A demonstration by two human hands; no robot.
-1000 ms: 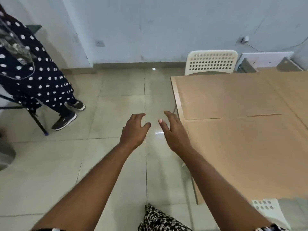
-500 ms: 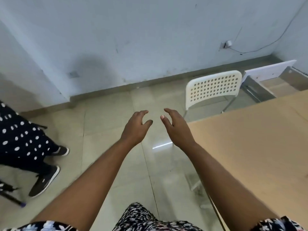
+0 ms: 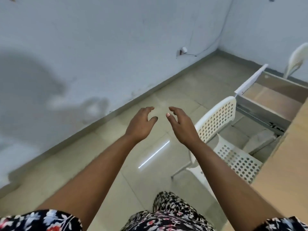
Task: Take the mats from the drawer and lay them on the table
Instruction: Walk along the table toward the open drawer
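My left hand point(image 3: 140, 124) and my right hand point(image 3: 182, 125) are stretched out in front of me over the tiled floor, side by side, fingers apart and holding nothing. An open drawer point(image 3: 260, 105) with a white front and grey metal sides stands at the right, beyond the chair; tan sheets, possibly the mats point(image 3: 275, 100), lie flat inside it. The brown table point(image 3: 288, 160) runs along the right edge of the view. Both hands are well left of the drawer and the table.
A white perforated plastic chair point(image 3: 221, 130) stands between my right hand and the drawer, tucked against the table's end. A second white chair point(image 3: 298, 59) shows at the far right. The wall with a plugged-in socket point(image 3: 182, 51) lies ahead.
The view has swung right and up: the person in the dotted dress has left the frame, and the chair and open drawer are closer. My hands stay open and side by side.
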